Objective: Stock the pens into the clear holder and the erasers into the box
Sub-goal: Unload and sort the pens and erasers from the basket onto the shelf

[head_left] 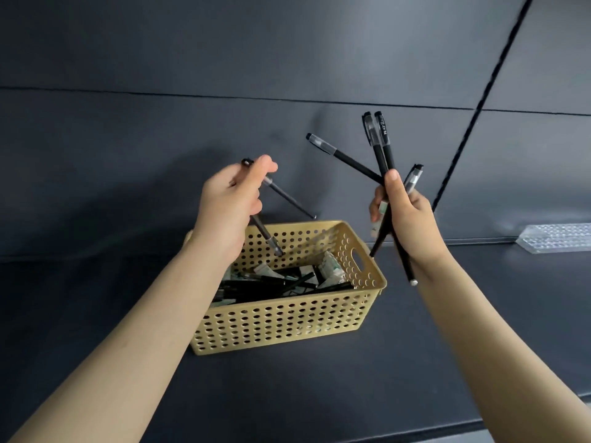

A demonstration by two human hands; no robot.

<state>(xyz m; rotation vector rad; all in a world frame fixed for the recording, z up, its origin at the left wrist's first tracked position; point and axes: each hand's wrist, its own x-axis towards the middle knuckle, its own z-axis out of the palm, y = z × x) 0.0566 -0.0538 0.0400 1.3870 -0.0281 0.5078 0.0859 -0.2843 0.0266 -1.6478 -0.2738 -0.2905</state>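
Your left hand [228, 206] is raised over the far left corner of the yellow perforated plastic basket [287, 318]. Its fingers are curled round two black capped pens [289, 199] that cross each other, one slanting down into the basket and the other pointing right. Your right hand [412, 222], to the right of the basket and above the dark grey shelf [319, 394], grips a fanned bunch of black pens [382, 145], caps mostly upward. Something small and white is tucked among its fingers, too hidden to name. Loose black pens [256, 284] and white-wrapped erasers [331, 266] lie jumbled in the basket. The clear plastic holder [556, 238] sits well apart at the shelf's far right.
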